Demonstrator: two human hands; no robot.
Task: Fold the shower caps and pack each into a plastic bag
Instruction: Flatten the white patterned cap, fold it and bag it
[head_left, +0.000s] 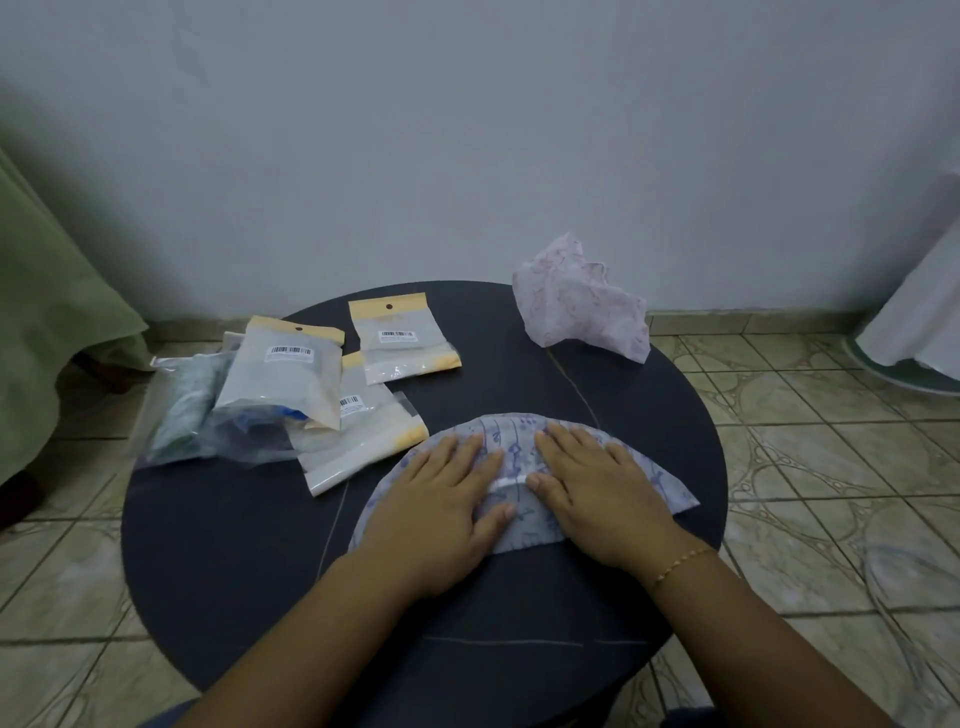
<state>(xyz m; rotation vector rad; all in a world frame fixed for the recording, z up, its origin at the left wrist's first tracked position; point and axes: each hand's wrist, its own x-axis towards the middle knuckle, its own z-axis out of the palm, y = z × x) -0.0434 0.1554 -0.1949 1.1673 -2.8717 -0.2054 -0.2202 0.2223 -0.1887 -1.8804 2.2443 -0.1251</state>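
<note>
A blue-patterned shower cap (511, 441), folded to a half-disc, is lying on the near half of the round dark table (218, 545), its long axis running left to right and its curved edge facing the wall. The left hand (441, 509) and right hand (597, 493) are pressing it flat, fingers straight, grasping nothing. A pink shower cap (576, 299) is sitting crumpled at the far right. Plastic bags (291, 379) are lying at the left, some holding caps.
</note>
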